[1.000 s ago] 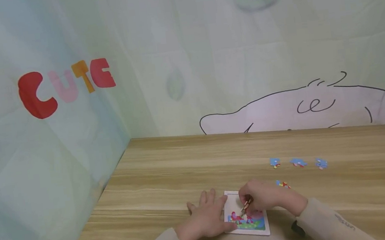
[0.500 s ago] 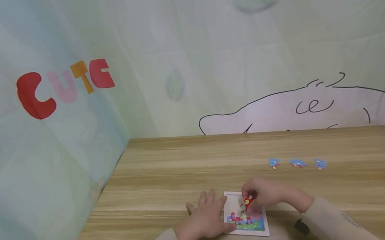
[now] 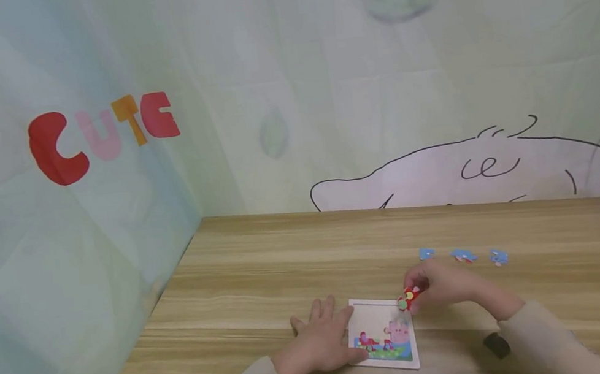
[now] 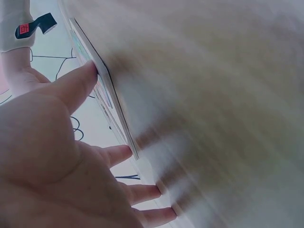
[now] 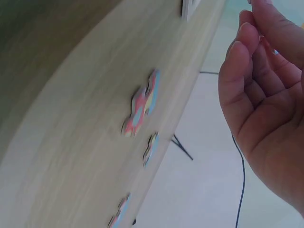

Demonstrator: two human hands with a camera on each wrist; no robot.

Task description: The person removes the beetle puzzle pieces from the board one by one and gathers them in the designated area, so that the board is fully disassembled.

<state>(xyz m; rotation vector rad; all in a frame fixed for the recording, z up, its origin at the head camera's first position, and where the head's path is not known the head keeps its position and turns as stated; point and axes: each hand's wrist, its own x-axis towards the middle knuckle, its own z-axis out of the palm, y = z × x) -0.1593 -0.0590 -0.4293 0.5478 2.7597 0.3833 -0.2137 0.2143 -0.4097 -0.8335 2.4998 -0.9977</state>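
A white-framed jigsaw board [image 3: 372, 317] lies on the table, its lower part filled with a picture with a pink pig face at the right. My left hand [image 3: 320, 339] rests at its left edge, fingers spread, with the thumb over the lower left corner. In the left wrist view the left thumb [image 4: 78, 85] touches the board's edge. Above the board's upper right corner, my right hand [image 3: 444, 284] pinches a red jigsaw piece [image 3: 408, 298] with yellow and green dots. In the right wrist view the right fingers [image 5: 244, 45] are curled, and the piece is mostly out of frame.
Three blue jigsaw pieces lie in a row farther back: a left one [image 3: 427, 253], a middle one [image 3: 463, 255] and a right one [image 3: 499, 257]. A red and blue piece [image 5: 141, 104] lies nearer, seen by the right wrist. Printed cloth walls [image 3: 248, 125] border the wooden table [image 3: 262, 247].
My right hand has moved right and away from the middle of the board, carrying the red piece and turning its dotted face into view. The left hand has stayed put.
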